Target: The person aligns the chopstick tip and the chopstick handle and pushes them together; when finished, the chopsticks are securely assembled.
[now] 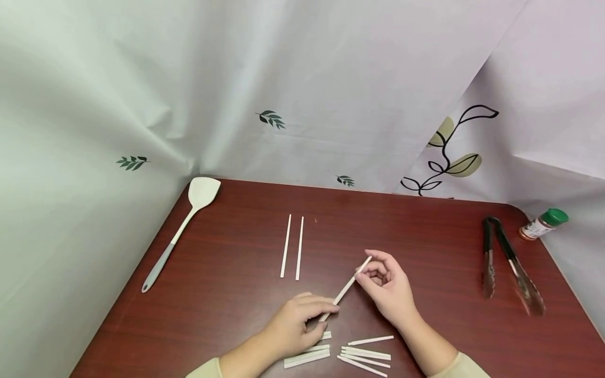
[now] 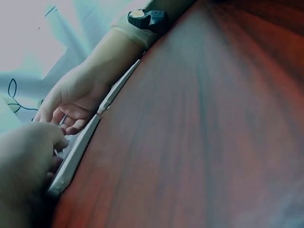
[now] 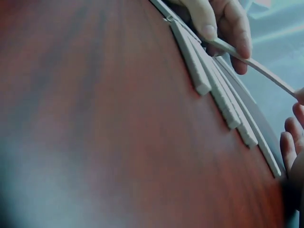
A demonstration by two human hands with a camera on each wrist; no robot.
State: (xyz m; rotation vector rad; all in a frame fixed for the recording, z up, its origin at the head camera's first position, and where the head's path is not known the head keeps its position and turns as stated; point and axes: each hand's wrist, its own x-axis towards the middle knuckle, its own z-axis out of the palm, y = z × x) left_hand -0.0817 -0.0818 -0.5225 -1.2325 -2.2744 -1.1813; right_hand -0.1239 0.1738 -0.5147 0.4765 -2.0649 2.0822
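L hand point(image 1: 300, 323) & R hand point(image 1: 389, 289), fingers part-curled, pinch thin straight white stick point(image 1: 347, 288) nr either end, aslant betw. them over dark-red wood-grain table point(image 1: 402, 226). Prob. best: light, even grip, no bending; avoid nudging short white sticks point(image 1: 307, 359) nr L wrist.
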